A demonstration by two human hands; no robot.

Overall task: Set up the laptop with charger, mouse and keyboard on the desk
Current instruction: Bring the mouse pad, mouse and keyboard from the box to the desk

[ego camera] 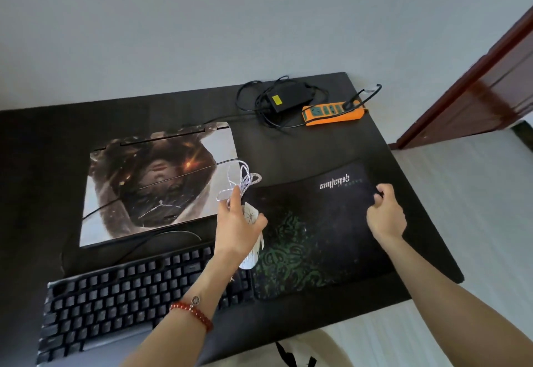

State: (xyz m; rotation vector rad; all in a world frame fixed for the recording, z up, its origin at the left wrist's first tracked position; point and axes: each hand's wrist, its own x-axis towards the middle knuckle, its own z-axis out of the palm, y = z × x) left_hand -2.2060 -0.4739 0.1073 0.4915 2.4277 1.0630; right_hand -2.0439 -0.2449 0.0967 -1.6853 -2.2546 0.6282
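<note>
A closed laptop with a picture skin on its lid lies on the black desk, left of centre. In front of it sits a black keyboard. My left hand holds a white mouse above the left edge of the mouse pad, with its coiled white braided cable looped over my fingers. My right hand pinches the far right part of the black and green mouse pad. The black charger brick lies at the back with its cables tangled.
An orange power strip sits at the back right of the desk beside the charger, with a black plug in it. A dark wooden door stands to the right. The desk's right edge runs close to the mouse pad.
</note>
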